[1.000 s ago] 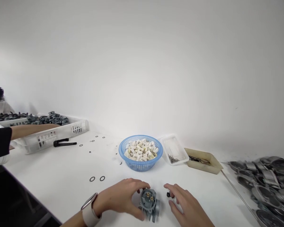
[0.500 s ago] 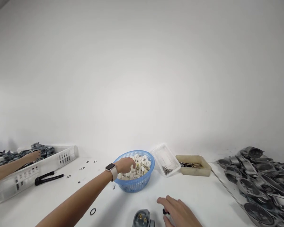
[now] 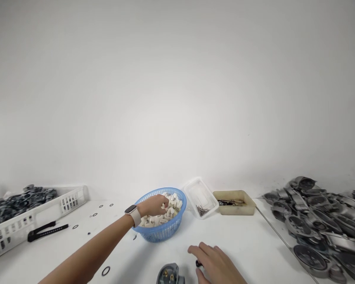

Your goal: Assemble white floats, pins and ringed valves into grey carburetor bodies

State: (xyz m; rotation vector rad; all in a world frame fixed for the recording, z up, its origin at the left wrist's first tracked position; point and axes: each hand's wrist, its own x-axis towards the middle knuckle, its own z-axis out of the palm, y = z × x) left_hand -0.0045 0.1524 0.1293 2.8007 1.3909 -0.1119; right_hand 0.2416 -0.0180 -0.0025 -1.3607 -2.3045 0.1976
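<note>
While left hand point(image 3: 154, 205) digs in blue basket point(image 3: 165, 230) — fingers point(image 3: 165, 204) curled among white parts point(image 3: 173, 202), grasp unclear.

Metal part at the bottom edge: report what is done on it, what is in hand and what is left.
Done: the metal part sits on the table, with neither hand on it. In hand: the left hand reaches into the blue basket of white pieces; whether it grips one cannot be told. The right hand rests by a small black piece. Left: no white piece is on the part yet.
</note>
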